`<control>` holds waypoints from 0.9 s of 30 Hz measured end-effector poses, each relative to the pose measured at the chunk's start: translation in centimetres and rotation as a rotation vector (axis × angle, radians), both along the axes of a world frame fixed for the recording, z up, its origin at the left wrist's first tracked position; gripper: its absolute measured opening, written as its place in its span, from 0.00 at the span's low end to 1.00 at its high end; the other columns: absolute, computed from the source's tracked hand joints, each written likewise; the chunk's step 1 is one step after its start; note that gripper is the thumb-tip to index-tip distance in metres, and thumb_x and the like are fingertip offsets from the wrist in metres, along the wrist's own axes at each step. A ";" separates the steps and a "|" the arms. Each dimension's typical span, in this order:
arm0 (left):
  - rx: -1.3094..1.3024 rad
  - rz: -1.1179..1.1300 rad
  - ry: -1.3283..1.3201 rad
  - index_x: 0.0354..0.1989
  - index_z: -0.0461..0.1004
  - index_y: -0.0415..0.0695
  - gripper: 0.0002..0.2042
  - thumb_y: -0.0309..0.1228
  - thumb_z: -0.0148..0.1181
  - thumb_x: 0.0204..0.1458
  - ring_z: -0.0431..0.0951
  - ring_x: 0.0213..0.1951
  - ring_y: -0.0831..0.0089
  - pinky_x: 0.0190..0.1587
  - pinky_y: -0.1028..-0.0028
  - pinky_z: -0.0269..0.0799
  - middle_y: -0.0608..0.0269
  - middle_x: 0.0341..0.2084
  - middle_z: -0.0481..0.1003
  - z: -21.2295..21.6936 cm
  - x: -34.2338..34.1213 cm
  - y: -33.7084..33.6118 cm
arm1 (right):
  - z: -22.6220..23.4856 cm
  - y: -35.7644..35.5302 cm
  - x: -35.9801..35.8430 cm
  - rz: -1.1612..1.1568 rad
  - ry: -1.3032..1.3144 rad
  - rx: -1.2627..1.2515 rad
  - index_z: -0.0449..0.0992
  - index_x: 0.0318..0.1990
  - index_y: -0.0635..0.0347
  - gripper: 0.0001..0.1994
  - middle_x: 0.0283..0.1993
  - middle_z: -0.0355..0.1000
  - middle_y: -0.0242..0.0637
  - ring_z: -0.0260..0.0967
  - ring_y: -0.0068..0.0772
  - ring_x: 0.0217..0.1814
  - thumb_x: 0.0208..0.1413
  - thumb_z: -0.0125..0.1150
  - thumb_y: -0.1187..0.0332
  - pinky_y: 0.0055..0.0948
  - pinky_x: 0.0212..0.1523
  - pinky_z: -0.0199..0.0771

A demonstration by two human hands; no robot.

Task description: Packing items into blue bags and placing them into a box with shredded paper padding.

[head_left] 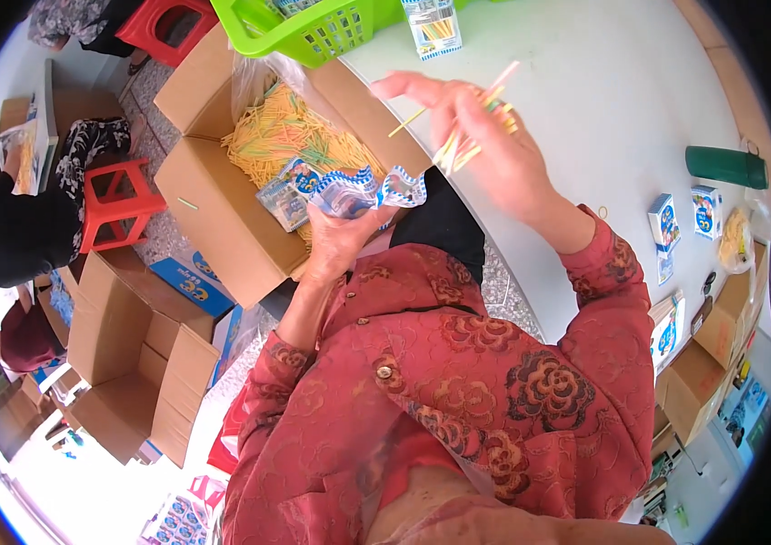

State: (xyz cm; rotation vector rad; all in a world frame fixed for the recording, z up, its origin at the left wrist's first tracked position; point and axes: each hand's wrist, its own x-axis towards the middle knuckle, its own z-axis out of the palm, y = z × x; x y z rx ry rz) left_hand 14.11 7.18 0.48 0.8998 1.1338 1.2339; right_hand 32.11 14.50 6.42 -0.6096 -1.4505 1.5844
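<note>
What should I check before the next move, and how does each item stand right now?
1. Left hand holding the blue-and-white packaging: ok.
2. Right hand gripping a bunch of pale sticks: ok.
3. Bunch lined up evenly: not ok, sticks point different ways.
4. Pile of loose sticks within the open cardboard box: ok.
5. No strays outside the pile: not ok, a greenish stick lies on a box flap.
6. Contents of the held packaging: cannot tell.

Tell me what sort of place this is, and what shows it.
Probably a packing workshop: a carton of loose coloured sticks, blue-and-white packets in the left hand and on the table, and other people nearby.
</note>
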 end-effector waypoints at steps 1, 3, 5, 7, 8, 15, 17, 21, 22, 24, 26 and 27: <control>0.004 0.005 0.007 0.33 0.70 0.38 0.13 0.20 0.64 0.38 0.72 0.30 0.81 0.33 0.78 0.70 0.66 0.28 0.73 -0.2 -0.1 0.0 | 0.4 -0.4 -0.6 0.057 0.004 -0.034 0.61 0.23 0.59 0.19 0.55 0.61 0.51 0.59 0.24 0.48 0.61 0.30 0.58 0.25 0.45 0.57; 0.016 -0.011 0.049 0.33 0.69 0.37 0.13 0.20 0.64 0.38 0.72 0.30 0.81 0.33 0.78 0.70 0.66 0.28 0.73 -0.3 -0.3 0.2 | 0.5 -0.9 -1.4 0.098 0.014 -0.051 0.68 0.32 0.62 0.20 0.52 0.65 0.45 0.61 0.21 0.44 0.61 0.32 0.57 0.24 0.43 0.58; 0.027 -0.020 0.091 0.34 0.69 0.37 0.13 0.20 0.65 0.38 0.72 0.30 0.81 0.33 0.78 0.70 0.65 0.28 0.74 -0.2 -0.6 0.2 | 0.3 -1.2 -2.0 0.104 -0.056 -0.155 0.68 0.47 0.65 0.23 0.42 0.68 0.35 0.61 0.16 0.38 0.61 0.33 0.54 0.21 0.40 0.59; 0.007 -0.035 0.161 0.34 0.69 0.37 0.14 0.21 0.65 0.37 0.72 0.30 0.81 0.33 0.78 0.70 0.65 0.28 0.74 0.0 -0.7 0.1 | 0.4 -1.4 -2.3 0.122 -0.070 -0.157 0.60 0.57 0.64 0.26 0.32 0.66 0.27 0.60 0.13 0.34 0.61 0.34 0.53 0.18 0.37 0.59; 0.007 -0.031 0.160 0.34 0.69 0.37 0.14 0.21 0.65 0.37 0.72 0.30 0.81 0.33 0.78 0.70 0.65 0.28 0.74 0.1 -0.7 0.1 | 0.1 -1.5 -2.4 0.102 -0.064 -0.197 0.62 0.55 0.65 0.24 0.32 0.65 0.28 0.60 0.15 0.35 0.61 0.35 0.54 0.19 0.38 0.60; 0.051 -0.044 0.081 0.35 0.69 0.37 0.15 0.21 0.65 0.38 0.73 0.30 0.80 0.34 0.79 0.70 0.65 0.28 0.73 0.0 -0.6 -0.2 | -1.4 -1.5 -2.9 0.045 -0.019 -0.215 0.69 0.42 0.66 0.21 0.39 0.67 0.36 0.62 0.22 0.43 0.60 0.38 0.55 0.23 0.44 0.62; 0.050 -0.038 0.063 0.35 0.68 0.37 0.15 0.21 0.65 0.38 0.73 0.30 0.80 0.34 0.79 0.70 0.64 0.28 0.73 0.1 -0.6 -0.2 | -1.4 -1.7 -2.9 0.032 0.010 -0.234 0.69 0.42 0.65 0.21 0.43 0.67 0.38 0.63 0.20 0.43 0.61 0.35 0.56 0.22 0.44 0.62; 0.052 0.007 0.013 0.35 0.67 0.37 0.16 0.21 0.66 0.37 0.73 0.30 0.79 0.34 0.78 0.72 0.63 0.28 0.73 0.5 -0.4 -0.3 | -1.6 -1.7 -3.1 -0.011 0.085 -0.280 0.69 0.37 0.65 0.22 0.50 0.66 0.44 0.59 0.30 0.54 0.61 0.36 0.53 0.29 0.51 0.60; 0.055 0.020 0.012 0.35 0.67 0.37 0.16 0.20 0.66 0.37 0.73 0.31 0.78 0.34 0.78 0.72 0.63 0.28 0.73 0.5 -0.4 -0.4 | -1.7 -1.8 -3.2 -0.010 0.086 -0.280 0.69 0.37 0.65 0.22 0.50 0.66 0.44 0.59 0.30 0.54 0.61 0.36 0.53 0.29 0.51 0.60; 0.062 -0.001 0.021 0.35 0.67 0.37 0.16 0.20 0.66 0.37 0.73 0.30 0.78 0.34 0.78 0.72 0.63 0.28 0.73 0.7 -0.4 -0.4 | -1.8 -1.8 -3.3 -0.056 0.083 -0.250 0.69 0.38 0.65 0.23 0.50 0.65 0.45 0.60 0.30 0.54 0.61 0.34 0.52 0.28 0.52 0.60; 0.069 -0.021 0.030 0.35 0.68 0.37 0.15 0.20 0.66 0.37 0.73 0.30 0.78 0.33 0.77 0.72 0.63 0.28 0.73 0.8 -0.4 -0.4 | -1.9 -1.9 -3.4 -0.052 0.125 -0.305 0.69 0.38 0.65 0.23 0.51 0.65 0.45 0.60 0.30 0.55 0.61 0.34 0.52 0.29 0.52 0.60; 0.075 -0.024 0.037 0.35 0.68 0.37 0.15 0.19 0.65 0.38 0.73 0.30 0.78 0.33 0.78 0.72 0.64 0.28 0.73 0.9 -0.4 -0.5 | -1.9 -1.9 -3.4 -0.047 0.166 -0.360 0.69 0.39 0.65 0.23 0.51 0.65 0.45 0.60 0.30 0.55 0.61 0.34 0.52 0.29 0.53 0.60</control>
